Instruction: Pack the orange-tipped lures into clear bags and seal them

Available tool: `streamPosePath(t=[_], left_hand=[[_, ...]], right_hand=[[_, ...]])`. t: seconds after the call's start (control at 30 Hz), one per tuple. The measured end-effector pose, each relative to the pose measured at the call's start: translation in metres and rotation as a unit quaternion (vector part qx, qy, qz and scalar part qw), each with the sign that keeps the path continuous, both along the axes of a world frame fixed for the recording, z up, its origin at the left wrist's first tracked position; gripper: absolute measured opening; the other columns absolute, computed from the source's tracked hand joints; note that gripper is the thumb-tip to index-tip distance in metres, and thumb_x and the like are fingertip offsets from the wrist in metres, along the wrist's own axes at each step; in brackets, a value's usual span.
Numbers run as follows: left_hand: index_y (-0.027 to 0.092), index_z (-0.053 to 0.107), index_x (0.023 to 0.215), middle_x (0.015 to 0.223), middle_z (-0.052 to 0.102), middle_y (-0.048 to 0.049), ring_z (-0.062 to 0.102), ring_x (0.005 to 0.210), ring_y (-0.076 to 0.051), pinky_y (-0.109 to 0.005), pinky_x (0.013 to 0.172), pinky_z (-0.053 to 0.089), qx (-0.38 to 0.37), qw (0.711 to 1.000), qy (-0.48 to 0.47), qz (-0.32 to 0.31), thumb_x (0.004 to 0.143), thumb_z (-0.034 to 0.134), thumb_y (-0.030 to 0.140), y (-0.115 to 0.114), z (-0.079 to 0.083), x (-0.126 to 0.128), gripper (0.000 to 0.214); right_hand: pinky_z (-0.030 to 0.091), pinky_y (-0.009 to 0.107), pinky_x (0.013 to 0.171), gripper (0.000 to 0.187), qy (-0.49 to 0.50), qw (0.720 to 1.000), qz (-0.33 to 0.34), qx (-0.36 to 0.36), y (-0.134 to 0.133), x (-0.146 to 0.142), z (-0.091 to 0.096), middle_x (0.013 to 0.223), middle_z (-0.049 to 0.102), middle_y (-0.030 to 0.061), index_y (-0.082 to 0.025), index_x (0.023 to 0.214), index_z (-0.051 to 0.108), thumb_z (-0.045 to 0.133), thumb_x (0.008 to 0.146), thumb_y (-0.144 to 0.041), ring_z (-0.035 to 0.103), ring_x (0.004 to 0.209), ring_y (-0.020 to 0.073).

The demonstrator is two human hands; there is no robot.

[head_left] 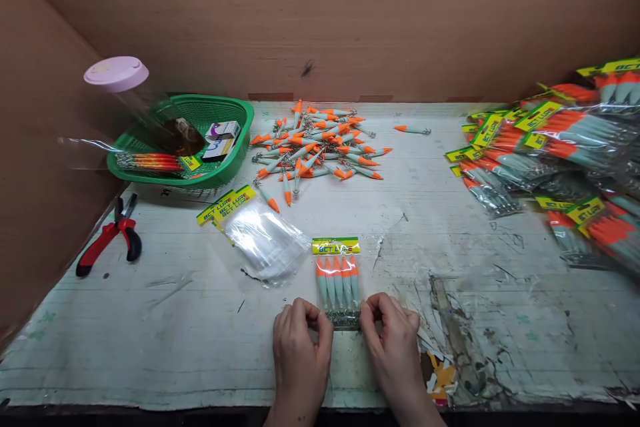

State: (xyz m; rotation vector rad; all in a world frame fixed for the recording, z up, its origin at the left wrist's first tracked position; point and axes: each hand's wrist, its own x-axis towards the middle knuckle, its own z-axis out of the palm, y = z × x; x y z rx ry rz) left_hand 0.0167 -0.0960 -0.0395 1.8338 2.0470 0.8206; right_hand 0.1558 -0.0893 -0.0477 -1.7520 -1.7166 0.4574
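Note:
A clear bag of fishing lures (339,283) lies flat before me, its yellow header reading "BCT LURE". Inside, several orange and pale green lures stand side by side, with their hooks along the bag's near end. My left hand (303,340) pinches the near left corner of this bag between thumb and forefinger. At the near right corner, my right hand (390,330) pinches it in the same way. Just beyond on the left is a stack of flat, clear header bags (265,233). Farther back lies a heap of loose lures (320,143) in the same colours.
Filled lure bags (545,140) pile up on the right. A green basket (235,160) at the back left holds a pink-lidded bottle (117,73), small boxes and red lures. Red-handled pliers (107,240) lie at left. One lone lure (413,129) sits near the back wall.

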Motion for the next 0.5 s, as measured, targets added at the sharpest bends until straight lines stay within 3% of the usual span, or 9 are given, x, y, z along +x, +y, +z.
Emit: streamPosePath(t=[0.17, 0.3, 0.43, 0.5], left_hand=[[0.022, 0.04, 0.059, 0.051, 0.047, 0.0031, 0.049, 0.049, -0.015, -0.025, 0.048, 0.032, -0.052, 0.996, 0.067, 0.006, 0.083, 0.045, 0.018, 0.011, 0.007, 0.003, 0.025], [0.02, 0.05, 0.063, 0.072, 0.054, -0.0017, 0.052, 0.053, -0.013, -0.024, 0.046, 0.03, -0.116, 0.988, 0.096, 0.04, 0.086, 0.042, 0.021, 0.018, 0.009, -0.003, 0.024], [0.021, 0.056, 0.07, 0.078, 0.057, -0.0028, 0.058, 0.065, -0.015, -0.026, 0.054, 0.038, -0.153, 0.988, 0.003, 0.011, 0.09, 0.035, 0.03, 0.021, 0.013, -0.012, 0.03], [0.022, 0.056, 0.068, 0.074, 0.058, -0.0019, 0.058, 0.069, -0.018, -0.028, 0.06, 0.042, -0.142, 0.987, -0.074, -0.033, 0.086, 0.044, 0.039, 0.021, 0.015, -0.012, 0.027]], right_hand=[[0.026, 0.03, 0.063, 0.026, -0.027, 1.0, 0.0, -0.012, 0.001, -0.002, -0.002, 0.06, 0.052, -0.0012, -0.022, 0.067, 0.042, 0.038, 0.092, -0.028, 0.049, 0.058, 0.0174], [0.029, 0.03, 0.064, 0.024, -0.01, 0.999, -0.008, -0.031, 0.0, -0.001, -0.003, 0.063, 0.052, -0.0015, -0.022, 0.068, 0.042, 0.036, 0.091, -0.027, 0.049, 0.058, 0.0159], [0.035, 0.033, 0.069, 0.018, 0.036, 0.998, -0.04, -0.032, 0.004, 0.002, -0.004, 0.079, 0.058, 0.0033, -0.021, 0.083, 0.051, 0.035, 0.09, -0.029, 0.054, 0.071, 0.0192], [0.037, 0.035, 0.07, 0.017, 0.062, 0.996, -0.05, -0.039, 0.004, 0.003, -0.004, 0.083, 0.059, 0.0049, -0.022, 0.085, 0.054, 0.041, 0.088, -0.033, 0.056, 0.077, 0.0216]])
